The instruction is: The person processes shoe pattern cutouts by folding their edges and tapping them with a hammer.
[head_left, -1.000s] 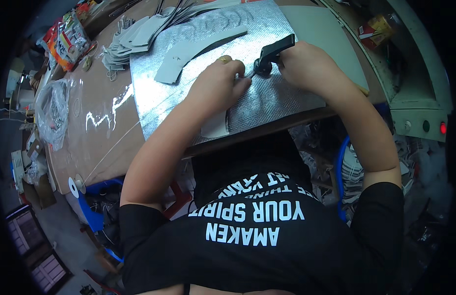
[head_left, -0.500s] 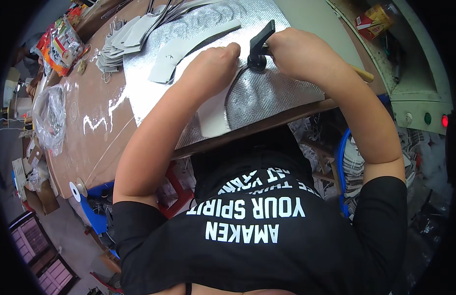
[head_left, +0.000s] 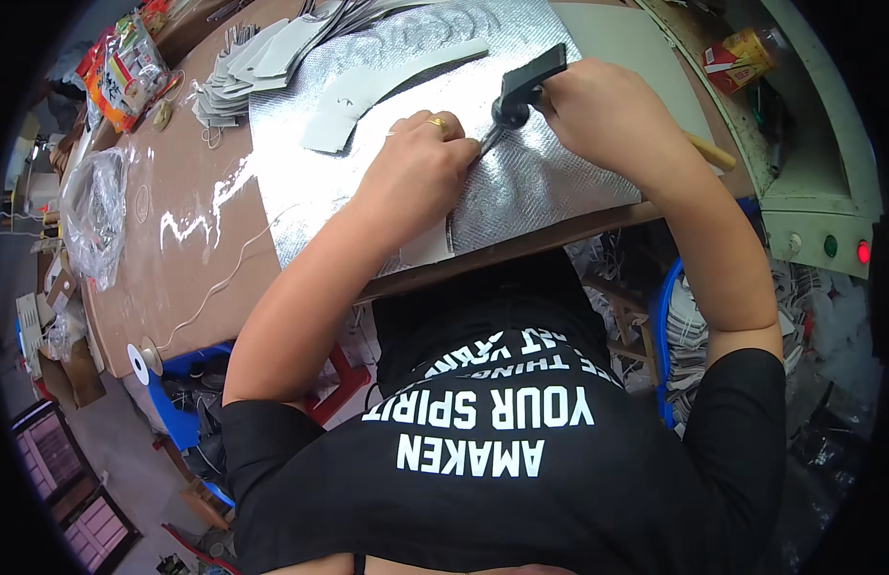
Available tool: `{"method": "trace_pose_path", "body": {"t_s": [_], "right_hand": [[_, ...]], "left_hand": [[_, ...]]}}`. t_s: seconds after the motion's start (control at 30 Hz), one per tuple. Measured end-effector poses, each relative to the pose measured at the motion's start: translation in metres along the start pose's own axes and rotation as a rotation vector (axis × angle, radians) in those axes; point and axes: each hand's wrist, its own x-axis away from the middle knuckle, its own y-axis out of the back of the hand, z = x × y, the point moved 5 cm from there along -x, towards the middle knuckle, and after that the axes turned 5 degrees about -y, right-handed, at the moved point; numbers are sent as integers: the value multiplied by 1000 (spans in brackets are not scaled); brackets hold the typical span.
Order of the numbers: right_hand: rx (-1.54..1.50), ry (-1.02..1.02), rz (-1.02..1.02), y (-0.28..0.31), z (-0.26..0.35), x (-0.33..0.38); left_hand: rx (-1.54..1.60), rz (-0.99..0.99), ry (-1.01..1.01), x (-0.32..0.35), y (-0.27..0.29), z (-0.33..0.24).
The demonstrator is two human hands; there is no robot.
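Observation:
A silver textured sheet [head_left: 368, 86] covers the brown worktable [head_left: 190, 259]. My left hand [head_left: 420, 168], with a gold ring, presses flat on a pale grey curved template that lies on the sheet; most of the template is hidden under the hand. My right hand [head_left: 602, 110] grips a black-handled cutting tool [head_left: 521, 86], its tip touching the sheet right beside my left fingers. A second curved grey template [head_left: 368, 91] lies on the sheet farther back.
A stack of several grey cut pieces [head_left: 248, 67] sits at the back left. A clear plastic bag [head_left: 94, 211] and colourful packets [head_left: 123, 67] lie at the left. A tape roll [head_left: 138, 362] sits near the table edge. A green machine panel with lights [head_left: 828, 240] stands right.
Both hands have shifted slightly back along the sheet, the tool travelling with my right hand along the template's edge.

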Motion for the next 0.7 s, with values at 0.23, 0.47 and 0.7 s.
{"method": "trace_pose_path", "body": {"t_s": [0.23,0.47,0.7], "right_hand": [[-15,103,134,-4,18,3],[-16,120,-7,1,24,5],[-10,180,92,4,42,2]], "left_hand": [[123,57,59,0,5,15],[-33,65,-98,3,10,6],[80,132,-87,23,18,12]]}}
